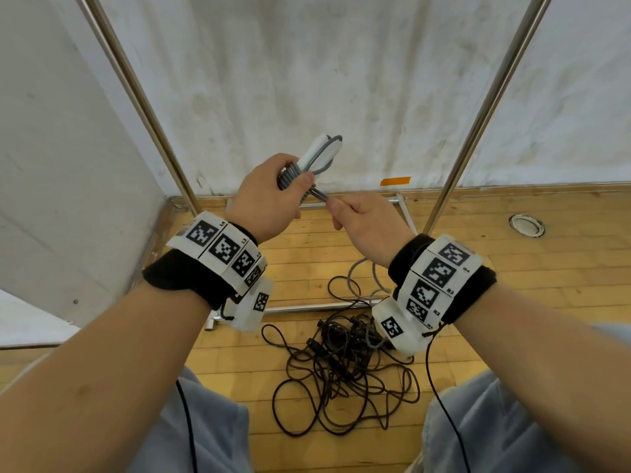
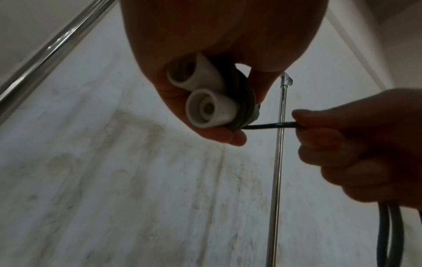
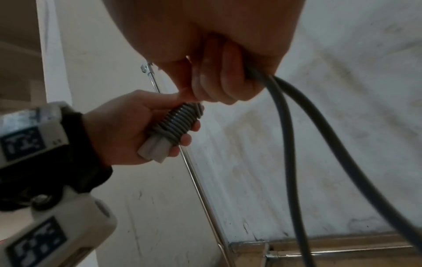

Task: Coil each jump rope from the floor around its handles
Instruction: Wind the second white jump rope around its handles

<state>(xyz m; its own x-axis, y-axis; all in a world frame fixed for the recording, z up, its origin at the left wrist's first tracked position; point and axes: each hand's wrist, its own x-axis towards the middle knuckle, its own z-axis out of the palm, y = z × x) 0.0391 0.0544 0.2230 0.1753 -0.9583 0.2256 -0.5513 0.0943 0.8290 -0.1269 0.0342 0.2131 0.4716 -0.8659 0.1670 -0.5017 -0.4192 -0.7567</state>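
The two forearms fill the lower part of the head view, each with a black wristband carrying white marker blocks (image 1: 225, 254). Above them, near the middle of the frame, the left hand (image 1: 264, 199) is closed around the two white handles (image 1: 319, 151) of a grey jump rope (image 1: 290, 175). The handles lie side by side and point to the upper right. In the left wrist view their round ends (image 2: 210, 108) face the camera, one above the other. Several tight turns of the grey rope (image 3: 177, 121) sit around the handles, and the left fingers (image 3: 182, 140) curl under this coil.

The right hand (image 1: 363, 220) is just beside the left one, a little lower and to the right. Its fingers are curled into a fist and they grip the free part of the same rope. A short straight piece of rope (image 2: 269, 125) runs tight between the coil and the right thumb. Below the right fist a doubled length of the rope (image 3: 287, 126) hangs down toward the lower right of the right wrist view.

On the wooden floor (image 1: 512, 268), in the lower middle of the head view, lies a loose tangle of dark brown rope (image 1: 345, 380) with small dark handles in it. A pale braided rope (image 1: 355, 278) lies just above this tangle, partly behind the right wrist. Two metal poles (image 1: 478, 107) of a frame rise in front of the stained white wall (image 1: 307, 80). A small orange tape (image 1: 395, 181) sticks low on the wall, and a round fitting (image 1: 526, 225) sits in the floor at the right.
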